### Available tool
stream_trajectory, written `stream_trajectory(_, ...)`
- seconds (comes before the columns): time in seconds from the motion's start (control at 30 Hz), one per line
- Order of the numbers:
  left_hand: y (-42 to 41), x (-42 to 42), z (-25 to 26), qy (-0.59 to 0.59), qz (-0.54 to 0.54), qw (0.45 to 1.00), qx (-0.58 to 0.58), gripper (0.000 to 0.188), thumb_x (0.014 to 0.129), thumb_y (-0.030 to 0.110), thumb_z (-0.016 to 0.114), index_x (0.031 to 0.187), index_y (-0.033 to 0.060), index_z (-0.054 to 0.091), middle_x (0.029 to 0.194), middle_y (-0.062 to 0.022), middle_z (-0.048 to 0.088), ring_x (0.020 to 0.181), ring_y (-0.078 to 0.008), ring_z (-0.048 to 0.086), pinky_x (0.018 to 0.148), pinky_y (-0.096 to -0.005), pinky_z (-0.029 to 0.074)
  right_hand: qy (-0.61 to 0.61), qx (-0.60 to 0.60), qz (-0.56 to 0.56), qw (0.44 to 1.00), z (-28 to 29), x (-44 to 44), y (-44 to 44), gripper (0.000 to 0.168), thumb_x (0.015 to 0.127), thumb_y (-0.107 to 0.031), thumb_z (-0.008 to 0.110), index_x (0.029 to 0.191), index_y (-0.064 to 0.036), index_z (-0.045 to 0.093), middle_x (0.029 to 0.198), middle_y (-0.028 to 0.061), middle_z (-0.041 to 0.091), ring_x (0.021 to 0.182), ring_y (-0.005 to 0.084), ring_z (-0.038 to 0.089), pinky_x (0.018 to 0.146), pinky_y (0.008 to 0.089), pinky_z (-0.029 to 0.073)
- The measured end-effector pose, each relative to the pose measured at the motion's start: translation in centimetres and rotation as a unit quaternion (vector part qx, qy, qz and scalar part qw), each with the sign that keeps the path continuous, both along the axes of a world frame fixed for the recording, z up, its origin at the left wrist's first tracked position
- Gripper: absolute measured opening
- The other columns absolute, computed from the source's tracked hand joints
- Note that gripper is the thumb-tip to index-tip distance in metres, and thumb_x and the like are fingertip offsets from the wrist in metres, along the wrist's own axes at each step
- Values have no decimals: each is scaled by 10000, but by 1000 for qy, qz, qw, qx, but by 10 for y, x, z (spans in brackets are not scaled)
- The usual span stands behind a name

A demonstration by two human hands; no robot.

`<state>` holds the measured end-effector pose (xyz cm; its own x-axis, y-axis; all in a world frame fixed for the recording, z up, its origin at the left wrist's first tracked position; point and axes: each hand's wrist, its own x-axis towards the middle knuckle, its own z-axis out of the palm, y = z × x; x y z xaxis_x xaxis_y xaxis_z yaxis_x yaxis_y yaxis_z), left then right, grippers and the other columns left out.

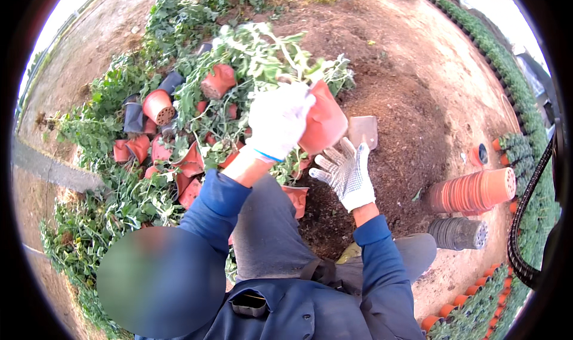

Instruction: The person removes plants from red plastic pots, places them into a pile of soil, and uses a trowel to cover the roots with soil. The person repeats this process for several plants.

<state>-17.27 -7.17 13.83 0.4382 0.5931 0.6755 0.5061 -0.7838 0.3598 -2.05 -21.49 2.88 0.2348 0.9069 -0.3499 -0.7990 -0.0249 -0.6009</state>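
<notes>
My left hand [281, 120], in a white glove, grips a potted plant at the rim of its soft red plastic pot [324, 120]. The pot lies tilted, with its base towards my right hand and leafy green stems [268, 53] spilling out beyond the glove. My right hand [347, 172], in a dotted white work glove, is spread with nothing in it, just below the pot's base. Beside its fingertips, a flat metal tool blade [363, 132] rests against the heap of dark soil [394, 161]; the tool's handle cannot be made out.
At left lies a pile of uprooted plants [134, 196] with red pots [159, 107] and black pots [133, 117]. Nested stacks of red pots [474, 190] and black pots [459, 233] lie at right. Potted plant rows [532, 111] line the right side.
</notes>
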Motion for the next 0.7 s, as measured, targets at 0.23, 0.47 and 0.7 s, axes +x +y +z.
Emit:
stream_trajectory(0.23,-75,106,-36,94,-273,957,-15,142,960,258,674,947,118,692,756,-121,663,698,-355,665,663,-476,512,124,145,-129,973,-22,85,-65,779,1048,-693,426,1620,-166,376,1599,100,488,1408,357,523,1157,574,442)
stream_trajectory(0.47,-103,134,-55,86,-313,917,-232,441,867,455,777,1135,116,691,911,-156,732,868,-405,729,741,-480,577,13,105,-212,971,-41,118,-116,609,1113,-481,441,1611,-133,390,1591,123,504,1416,332,526,1206,509,420)
stream_trajectory(0.7,-100,159,-110,-93,-422,800,-416,449,967,96,639,1398,-10,578,1077,-182,721,990,-221,705,915,-363,538,-165,57,-263,949,-56,118,-121,809,1011,-388,702,1659,-132,291,1644,115,426,1470,307,469,1218,492,405)
